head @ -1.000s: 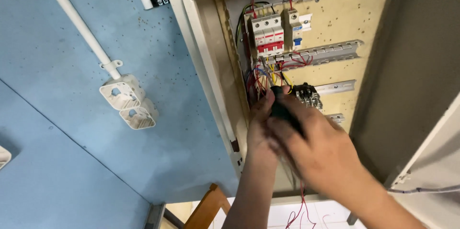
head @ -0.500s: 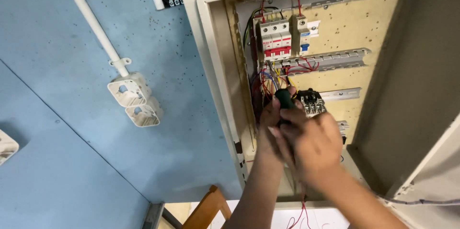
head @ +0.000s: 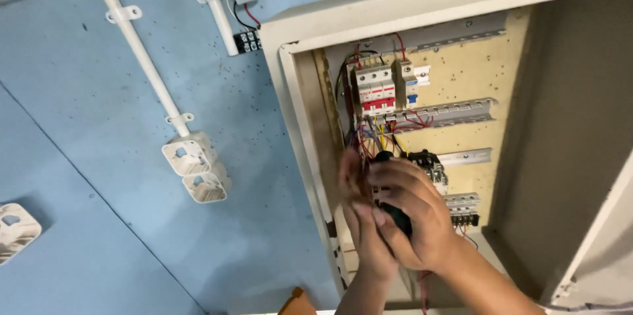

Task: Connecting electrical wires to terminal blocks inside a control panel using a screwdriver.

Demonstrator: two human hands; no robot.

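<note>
- My right hand (head: 412, 222) wraps shut around a black tool handle (head: 394, 213) inside the open electrical cabinet (head: 300, 157).
- My left hand (head: 359, 216) pinches the same handle, below the coloured wires (head: 369, 140) and circuit breakers (head: 374, 89).

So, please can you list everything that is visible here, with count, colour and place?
electrical cabinet: one, beige, open, right
circuit breakers: one row, white and red, top rail
wires: many, mixed colours, below breakers
contactor: one, black, middle rail
conduit pipes: two, white, blue wall
junction boxes: two joined, white, pipe end
black tool: one, held in both hands
left hand: one, touching tool
right hand: one, gripping tool
</note>
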